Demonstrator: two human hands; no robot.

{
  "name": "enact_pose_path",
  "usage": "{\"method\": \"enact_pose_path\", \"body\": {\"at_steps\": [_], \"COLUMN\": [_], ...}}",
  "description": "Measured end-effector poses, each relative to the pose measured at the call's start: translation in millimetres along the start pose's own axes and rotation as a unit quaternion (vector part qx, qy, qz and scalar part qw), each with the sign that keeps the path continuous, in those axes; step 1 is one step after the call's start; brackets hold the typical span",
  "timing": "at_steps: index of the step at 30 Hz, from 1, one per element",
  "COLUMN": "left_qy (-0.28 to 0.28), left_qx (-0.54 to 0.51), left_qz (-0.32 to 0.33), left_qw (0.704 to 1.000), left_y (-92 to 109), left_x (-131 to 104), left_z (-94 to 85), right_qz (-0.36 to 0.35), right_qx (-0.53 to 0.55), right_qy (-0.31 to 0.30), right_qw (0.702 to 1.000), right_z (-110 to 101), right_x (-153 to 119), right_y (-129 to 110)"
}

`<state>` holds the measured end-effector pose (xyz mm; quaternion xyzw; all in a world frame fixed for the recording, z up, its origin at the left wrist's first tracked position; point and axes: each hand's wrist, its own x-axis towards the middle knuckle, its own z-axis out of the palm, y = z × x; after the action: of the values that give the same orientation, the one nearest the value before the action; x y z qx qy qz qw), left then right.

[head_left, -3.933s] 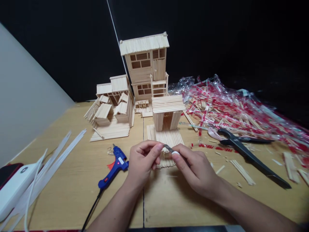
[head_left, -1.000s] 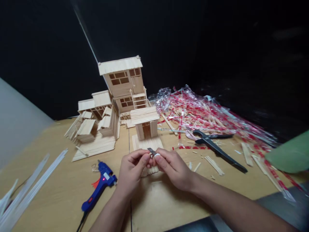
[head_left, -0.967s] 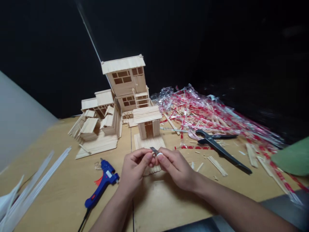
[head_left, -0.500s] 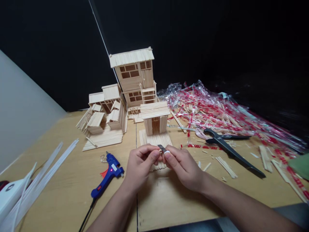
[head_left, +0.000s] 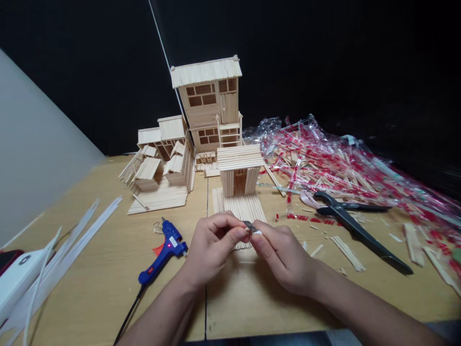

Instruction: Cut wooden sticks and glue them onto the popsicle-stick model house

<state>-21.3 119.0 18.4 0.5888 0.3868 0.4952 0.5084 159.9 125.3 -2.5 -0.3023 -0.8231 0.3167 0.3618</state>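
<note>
My right hand [head_left: 284, 254] is closed on a small craft knife [head_left: 249, 226] with a short grey blade and a white part at the thumb. The blade points up and left towards the fingertips of my left hand [head_left: 218, 245]. Those fingers are pinched on a tiny pale bit of wooden stick, mostly hidden, with the blade close against it. Just beyond both hands stands a little hut of wooden sticks [head_left: 240, 158] on a slatted stick base [head_left: 237, 204], whose near end is partly covered by my hands.
A taller stick house [head_left: 205, 108] stands behind, with low stick buildings [head_left: 158, 168] to its left. On the left lie a blue glue gun [head_left: 162, 257] and white glue sticks [head_left: 97, 230]. Dark cutters [head_left: 360, 230] lie right, before a heap of plastic wrappers [head_left: 324, 158] and sticks.
The view has shifted a little, so the buildings and table things sit slightly elsewhere in the picture. Both hands keep their hold, and the blade has tilted slightly.
</note>
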Motion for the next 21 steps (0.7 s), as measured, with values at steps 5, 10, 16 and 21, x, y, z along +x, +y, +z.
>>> {"method": "enact_pose_path", "body": {"at_steps": [5, 10, 16, 21], "left_qy": [-0.036, -0.02, -0.042, -0.013], "left_qx": [0.098, 0.069, 0.122, 0.013], "left_qz": [0.038, 0.072, 0.101, 0.1], "left_qw": [0.994, 0.995, 0.986, 0.995], "left_y": [3, -1, -2, -10], "left_x": [1, 2, 2, 0], "left_z": [-5.6, -5.5, -6.9, -3.3], "right_qz": [0.006, -0.013, -0.017, -0.038], "right_qx": [-0.032, -0.044, -0.058, -0.062], "right_qy": [-0.051, -0.022, -0.046, -0.007], "right_qw": [0.998, 0.999, 0.997, 0.997], "right_z": [-3, -2, -3, 1], "right_x": [-3, -1, -2, -3], "right_y": [2, 1, -3, -7]}}
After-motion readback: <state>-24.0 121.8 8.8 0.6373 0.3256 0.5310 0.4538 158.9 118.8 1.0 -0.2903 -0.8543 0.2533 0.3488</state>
